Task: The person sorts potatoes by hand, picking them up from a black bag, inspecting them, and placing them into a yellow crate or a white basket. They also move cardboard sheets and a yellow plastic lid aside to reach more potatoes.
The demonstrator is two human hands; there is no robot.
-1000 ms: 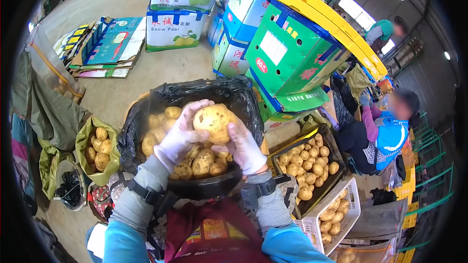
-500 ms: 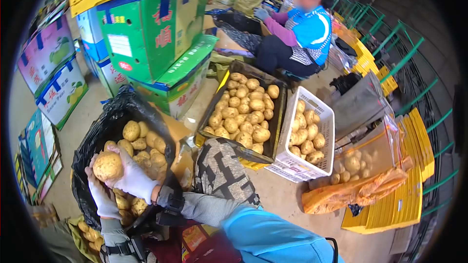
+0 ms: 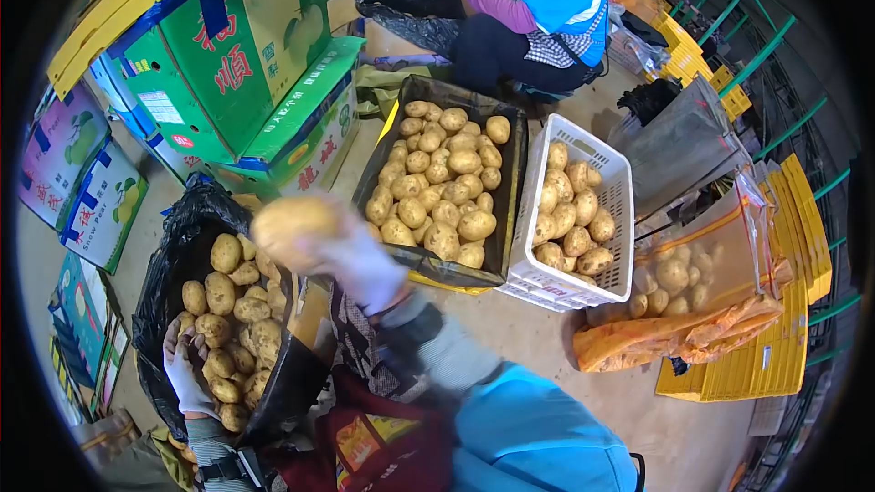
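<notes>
A large potato (image 3: 296,230), smeared by motion, is in my white-gloved right hand (image 3: 363,264) above the right edge of a box lined with black plastic (image 3: 155,296). Inside that box lie several potatoes (image 3: 221,293), some marked with soil. My gloved left hand (image 3: 185,369) is at the box's left side, close beside the potatoes, its soiled fingers apart with nothing held. To the right of my right hand stands a black-lined yellow crate (image 3: 510,178) heaped with potatoes (image 3: 442,178).
A white plastic basket (image 3: 620,219) of potatoes adjoins the crate. Farther right are an orange-edged clear bag (image 3: 679,333) with potatoes and stacked yellow crates (image 3: 770,337). Green fruit cartons (image 3: 219,64) stand at the left. A gloved co-worker (image 3: 519,27) sits at the back.
My right hand has carried the potato up and right, away from my left hand. My left hand has let go of it and lowered toward the potatoes. The view has shifted.
</notes>
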